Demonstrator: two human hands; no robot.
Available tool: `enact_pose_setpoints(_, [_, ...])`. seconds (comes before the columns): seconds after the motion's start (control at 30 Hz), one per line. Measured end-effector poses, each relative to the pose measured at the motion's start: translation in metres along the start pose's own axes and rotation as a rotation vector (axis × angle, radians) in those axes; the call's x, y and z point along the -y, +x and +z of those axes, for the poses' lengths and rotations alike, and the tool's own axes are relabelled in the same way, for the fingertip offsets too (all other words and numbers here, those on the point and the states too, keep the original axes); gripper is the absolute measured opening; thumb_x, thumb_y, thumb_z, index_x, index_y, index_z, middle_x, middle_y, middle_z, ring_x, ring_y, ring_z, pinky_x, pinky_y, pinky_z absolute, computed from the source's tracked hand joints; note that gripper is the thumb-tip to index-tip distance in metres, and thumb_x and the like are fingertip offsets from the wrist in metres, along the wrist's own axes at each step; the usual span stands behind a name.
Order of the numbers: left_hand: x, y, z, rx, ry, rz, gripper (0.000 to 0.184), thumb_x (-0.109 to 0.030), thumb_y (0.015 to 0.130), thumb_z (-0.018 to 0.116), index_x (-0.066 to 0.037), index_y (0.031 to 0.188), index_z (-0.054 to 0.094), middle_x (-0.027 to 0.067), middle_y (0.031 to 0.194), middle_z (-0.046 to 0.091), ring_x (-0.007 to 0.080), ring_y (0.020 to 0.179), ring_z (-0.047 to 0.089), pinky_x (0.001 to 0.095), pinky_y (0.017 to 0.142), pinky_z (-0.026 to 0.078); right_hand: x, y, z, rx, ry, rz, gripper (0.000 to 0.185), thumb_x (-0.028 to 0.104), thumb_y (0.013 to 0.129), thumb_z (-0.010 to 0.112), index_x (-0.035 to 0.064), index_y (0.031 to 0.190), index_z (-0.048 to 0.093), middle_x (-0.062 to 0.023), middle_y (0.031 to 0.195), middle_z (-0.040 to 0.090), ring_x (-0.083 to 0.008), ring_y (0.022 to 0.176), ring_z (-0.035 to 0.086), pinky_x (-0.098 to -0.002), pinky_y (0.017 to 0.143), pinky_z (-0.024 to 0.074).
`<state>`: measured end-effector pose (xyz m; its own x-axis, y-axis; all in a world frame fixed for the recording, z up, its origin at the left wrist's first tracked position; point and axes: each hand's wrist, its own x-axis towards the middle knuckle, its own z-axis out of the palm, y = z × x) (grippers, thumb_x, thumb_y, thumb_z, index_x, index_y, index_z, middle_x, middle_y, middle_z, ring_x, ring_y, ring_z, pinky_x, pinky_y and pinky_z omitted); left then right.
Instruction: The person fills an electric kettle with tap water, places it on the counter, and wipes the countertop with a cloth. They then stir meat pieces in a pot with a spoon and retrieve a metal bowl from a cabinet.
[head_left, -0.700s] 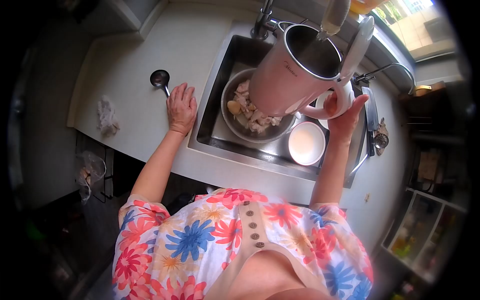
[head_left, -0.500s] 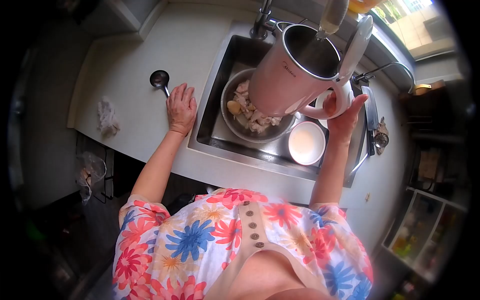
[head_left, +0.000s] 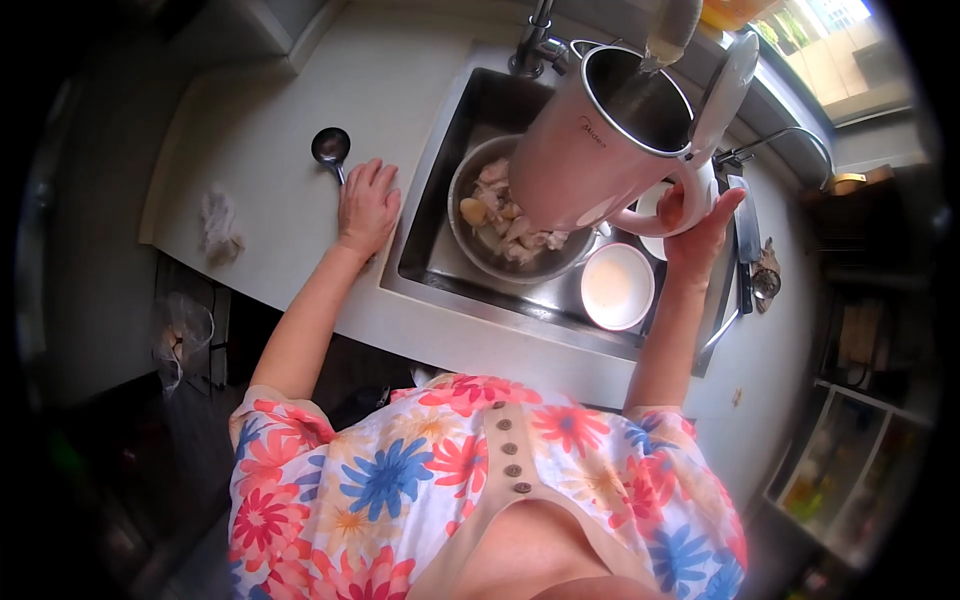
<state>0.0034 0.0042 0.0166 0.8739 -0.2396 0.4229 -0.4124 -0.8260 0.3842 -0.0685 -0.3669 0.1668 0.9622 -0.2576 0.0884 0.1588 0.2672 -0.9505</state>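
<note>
My right hand (head_left: 695, 222) is closed around the handle of a pink electric kettle (head_left: 585, 150) marked Midea. Its lid (head_left: 727, 92) is flipped up, and water runs into the mouth from a pale spout (head_left: 670, 32) above. Partly hidden behind the kettle, a metal pot (head_left: 480, 258) in the sink holds pieces of pale meat (head_left: 525, 240) and a yellowish lump. My left hand (head_left: 367, 207) lies flat on the counter left of the sink, fingers stretched out. A ladle (head_left: 331, 147) lies beside it, its handle end partly covered by that hand.
The sink (head_left: 420, 272) also holds a white bowl (head_left: 616, 287) with a red rim. Right of the sink lie a knife (head_left: 745, 225) and a small strainer-like item (head_left: 766, 283). A faucet (head_left: 530, 50) stands behind. A crumpled white cloth or bag (head_left: 220, 226) sits at left.
The whole view has shifted slightly. The kettle stays in my right hand under the running water, and my left hand remains on the counter.
</note>
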Motion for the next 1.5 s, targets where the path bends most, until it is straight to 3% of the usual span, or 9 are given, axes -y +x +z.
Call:
enact_pose_setpoints(0.23, [-0.081,0.067,-0.119,0.304,0.155,0.221,0.016,-0.006,0.076,0.051,-0.007,0.088,0.061,0.0088,0.091,0.058,0.0271,0.087,0.056,0.0368,0.079,0.041,-0.004,0.007,-0.005,-0.007,0.046,0.006,0.077,0.075,0.074,0.036,0.0016,0.076,0.057,-0.0018,0.051,0.046,-0.0123,0.045,0.043,-0.0233,0.043,0.0315])
enact_pose_setpoints(0.33, [-0.144,0.077,-0.157,0.264,0.185,0.460,0.010,-0.006,0.071,0.053,-0.007,0.079,0.059,0.0071,0.080,0.057,0.0236,0.082,0.058,0.0354,0.074,0.044,-0.003,0.007,-0.009,0.078,0.080,0.017,0.073,0.072,0.078,0.034,0.0033,0.080,0.059,-0.0027,0.056,0.049,-0.0132,0.053,0.045,-0.0259,0.054,0.0343])
enact_pose_setpoints(0.4, [-0.185,0.083,-0.182,0.473,0.137,0.546,0.010,-0.008,0.070,0.056,-0.004,0.077,0.062,0.0111,0.081,0.058,0.0233,0.079,0.059,0.0331,0.065,0.049,-0.005,0.010,-0.017,0.146,0.131,0.041,0.071,0.070,0.078,0.036,0.0035,0.083,0.060,-0.0039,0.061,0.054,-0.0142,0.056,0.048,-0.0263,0.058,0.0387])
enact_pose_setpoints(0.47, [-0.222,0.090,-0.201,0.779,0.204,0.607,0.020,-0.010,0.072,0.058,-0.002,0.089,0.066,0.0144,0.091,0.060,0.0247,0.086,0.061,0.0339,0.066,0.051,0.000,0.003,0.016,-0.242,0.133,0.052,0.076,0.075,0.073,0.038,0.0022,0.076,0.058,-0.0021,0.053,0.048,-0.0118,0.046,0.043,-0.0236,0.047,0.0321])
enact_pose_setpoints(0.63, [-0.254,0.077,-0.243,0.807,0.125,0.732,0.023,-0.013,0.074,0.059,-0.002,0.094,0.065,0.0144,0.098,0.061,0.0253,0.089,0.061,0.0394,0.063,0.052,-0.008,0.005,-0.001,-0.071,0.174,0.095,0.075,0.074,0.074,0.037,0.0024,0.077,0.058,-0.0025,0.053,0.048,-0.0117,0.047,0.043,-0.0231,0.047,0.0327])
enact_pose_setpoints(1.27, [-0.237,0.054,-0.218,0.710,-0.014,0.662,0.026,-0.013,0.071,0.061,0.001,0.093,0.064,0.0179,0.095,0.060,0.0274,0.087,0.059,0.0409,0.059,0.052,-0.004,0.001,-0.004,-0.019,0.020,-0.010,0.073,0.073,0.077,0.034,0.0030,0.076,0.057,-0.0023,0.052,0.047,-0.0117,0.046,0.044,-0.0236,0.044,0.0334])
enact_pose_setpoints(1.3, [-0.213,0.049,-0.194,0.699,0.083,0.730,0.021,-0.007,0.065,0.057,0.006,0.082,0.060,0.0187,0.082,0.058,0.0254,0.069,0.062,0.0327,0.053,0.051,-0.006,0.002,-0.005,-0.021,0.021,-0.019,0.073,0.072,0.077,0.034,0.0030,0.076,0.057,-0.0022,0.052,0.047,-0.0117,0.046,0.044,-0.0236,0.044,0.0335])
enact_pose_setpoints(1.37, [-0.169,0.033,-0.142,0.724,0.109,0.532,0.016,-0.004,0.068,0.054,-0.001,0.083,0.058,0.0118,0.080,0.058,0.0255,0.076,0.061,0.0345,0.062,0.051,-0.007,0.001,-0.005,-0.019,0.042,-0.028,0.072,0.071,0.078,0.036,0.0018,0.076,0.057,-0.0024,0.051,0.047,-0.0118,0.042,0.043,-0.0235,0.041,0.0325])
enact_pose_setpoints(1.5, [-0.104,0.012,-0.069,0.806,-0.024,0.185,0.023,-0.008,0.075,0.050,-0.003,0.095,0.061,0.0145,0.086,0.060,0.0323,0.082,0.059,0.0401,0.073,0.048,-0.005,-0.004,0.007,-0.102,-0.013,-0.066,0.072,0.070,0.079,0.037,-0.0001,0.075,0.056,-0.0031,0.050,0.047,-0.0117,0.040,0.043,-0.0229,0.039,0.0327])
